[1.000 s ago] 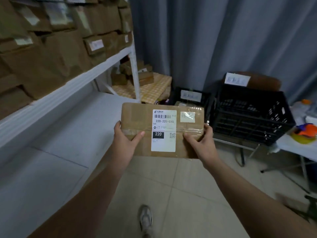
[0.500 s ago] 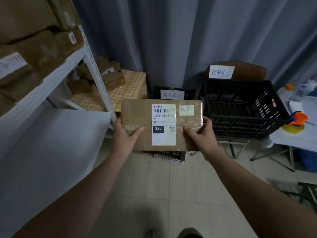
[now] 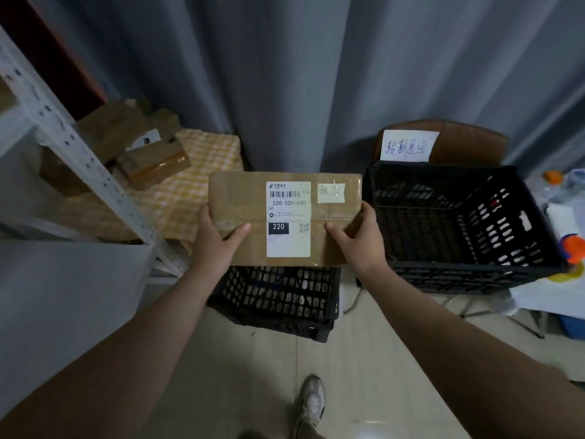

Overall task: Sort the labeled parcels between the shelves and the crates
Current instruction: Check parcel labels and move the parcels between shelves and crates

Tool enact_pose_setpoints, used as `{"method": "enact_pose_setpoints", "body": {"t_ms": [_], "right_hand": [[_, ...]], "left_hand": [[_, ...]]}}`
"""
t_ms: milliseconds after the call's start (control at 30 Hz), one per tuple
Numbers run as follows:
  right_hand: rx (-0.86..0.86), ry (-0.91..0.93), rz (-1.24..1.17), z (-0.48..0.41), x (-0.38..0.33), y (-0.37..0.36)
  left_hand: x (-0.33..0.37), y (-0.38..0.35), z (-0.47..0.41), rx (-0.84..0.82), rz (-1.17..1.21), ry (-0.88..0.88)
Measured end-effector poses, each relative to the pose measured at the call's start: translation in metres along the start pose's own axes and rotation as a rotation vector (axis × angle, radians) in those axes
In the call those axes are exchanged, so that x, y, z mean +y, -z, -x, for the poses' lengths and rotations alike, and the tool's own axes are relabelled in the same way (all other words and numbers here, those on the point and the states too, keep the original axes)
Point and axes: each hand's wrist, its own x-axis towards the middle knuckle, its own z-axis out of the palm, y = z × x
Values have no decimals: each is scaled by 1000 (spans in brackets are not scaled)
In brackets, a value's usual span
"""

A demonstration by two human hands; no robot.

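A flat brown cardboard parcel (image 3: 240, 198) with a white shipping label reading 220-220-C40 and a small handwritten sticker is held up in front of me. My left hand (image 3: 215, 240) grips its left edge, thumb on top. My right hand (image 3: 361, 239) grips the right edge the same way. The parcel hangs over a low black crate (image 3: 278, 299) on the floor. A bigger black crate (image 3: 459, 223), with a handwritten paper sign (image 3: 408, 145) behind it, stands to the right and looks empty. The white metal shelf (image 3: 72, 147) is on my left.
More brown parcels (image 3: 148, 153) lie on a checked cloth (image 3: 196, 172) behind the shelf post. A grey curtain (image 3: 300, 74) hangs at the back. A white table (image 3: 560, 286) with an orange tape dispenser sits at the far right. My shoe (image 3: 311, 403) is on the tiled floor.
I have turned right and come closer to the crates. The shelf has slid to the left edge, and the parcel, held the same way, is now above the low crate.
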Motion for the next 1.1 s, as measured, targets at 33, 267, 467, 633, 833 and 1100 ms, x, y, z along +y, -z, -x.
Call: {"method": "enact_pose_setpoints", "body": {"t_ms": [33, 267, 467, 633, 833, 1100], "right_hand": [[3, -13, 45, -13, 8, -8], [-149, -276, 228, -54, 92, -70], [-161, -452, 372, -86, 153, -135], [-143, -513, 503, -112, 196, -176], [-173, -580, 555, -110, 248, -194], [-153, -861, 95, -81, 286, -198]], "left_hand": [[-10, -8, -11, -5, -19, 28], [-96, -69, -69, -106, -169, 175], [-169, -116, -101, -216, -413, 291], [-222, -142, -117, -393, -504, 355], [-268, -167, -115, -384, -351, 407], [-244, -172, -168, -422, -389, 130]]}}
